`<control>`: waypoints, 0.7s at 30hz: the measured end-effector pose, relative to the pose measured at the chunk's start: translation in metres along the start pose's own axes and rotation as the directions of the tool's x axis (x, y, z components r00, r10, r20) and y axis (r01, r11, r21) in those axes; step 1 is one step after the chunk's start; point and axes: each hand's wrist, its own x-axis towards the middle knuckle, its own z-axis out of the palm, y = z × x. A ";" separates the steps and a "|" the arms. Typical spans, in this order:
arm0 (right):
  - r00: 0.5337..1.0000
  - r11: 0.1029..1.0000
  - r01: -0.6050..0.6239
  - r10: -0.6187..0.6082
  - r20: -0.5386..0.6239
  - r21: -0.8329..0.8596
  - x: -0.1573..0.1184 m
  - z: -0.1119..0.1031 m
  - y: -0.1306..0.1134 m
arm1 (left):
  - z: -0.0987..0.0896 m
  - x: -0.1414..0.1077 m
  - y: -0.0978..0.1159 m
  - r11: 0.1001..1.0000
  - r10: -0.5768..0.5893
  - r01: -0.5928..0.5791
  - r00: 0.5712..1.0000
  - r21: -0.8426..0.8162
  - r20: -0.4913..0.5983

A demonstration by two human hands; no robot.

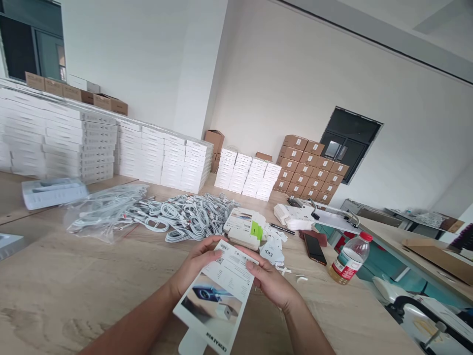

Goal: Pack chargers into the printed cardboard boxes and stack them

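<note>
Close to me, over the table's near edge, is a flat white printed packaging box (212, 305) with a phone and charger picture and a barcode. A pale flap sticks out at its lower end. My left hand (195, 264) grips the upper left edge, thumb on the printed face. On the opposite edge, my right hand (271, 281) is closed with its thumb on top. Just beyond my hands lies a stack of similar flat boxes (242, 231), some with a green panel. Small white printed cards (272, 250) are scattered beside that stack.
Coiled white cables (192, 212) are heaped behind, next to a clear bag of cables (107, 212). White boxes (96, 143) stand stacked along the back. A pen (283, 229), a phone (315, 248) and a red-capped bottle (349, 259) lie or stand to the right.
</note>
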 end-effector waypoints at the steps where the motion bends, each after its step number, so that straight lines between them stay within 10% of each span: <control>1: 1.000 1.000 -0.001 0.001 0.009 -0.019 0.000 -0.001 -0.001 | 0.000 0.000 0.000 1.000 -0.006 0.006 1.000 -0.002 -0.008; 13: 0.897 0.961 0.276 -0.246 -0.367 0.030 0.023 0.007 0.008 | -0.024 0.020 0.018 0.936 0.155 -0.075 0.965 0.345 -0.213; 17: 0.798 0.946 0.318 -0.304 -0.520 -0.064 0.019 0.002 0.017 | -0.016 -0.003 0.024 0.451 0.460 -0.257 0.887 0.855 0.024; 21: 0.759 0.989 0.148 -0.106 -0.643 0.012 0.013 -0.001 0.037 | 0.008 -0.024 0.007 0.021 0.271 -0.364 0.898 0.931 0.345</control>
